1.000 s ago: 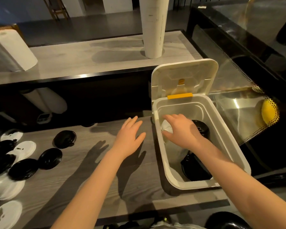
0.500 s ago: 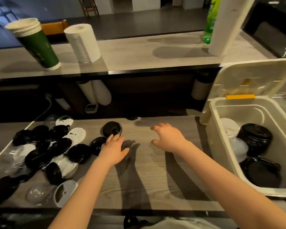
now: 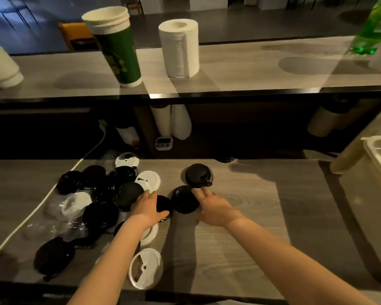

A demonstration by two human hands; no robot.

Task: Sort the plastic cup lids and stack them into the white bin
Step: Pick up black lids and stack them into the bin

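At the right fringe of the lid heap point(image 3: 92, 205) on the counter point(image 3: 262, 227), both grips go for black ones, probably because like lids nest together. The right grip point(image 3: 215, 209) is spread wide, fingertips touching a bare black lid point(image 3: 183, 200), holding nothing. The left grip point(image 3: 149, 204) lies over a half-covered black lid point(image 3: 164, 202); whether it has closed there I cannot tell. The white bin point(image 3: 374, 205) stands well apart, far right.

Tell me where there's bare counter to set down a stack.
The lower counter is bare between the right hand and the white bin, down to its near edge. The upper counter is free between the paper towel roll and the green bottle. Left of the left hand, lids crowd it.
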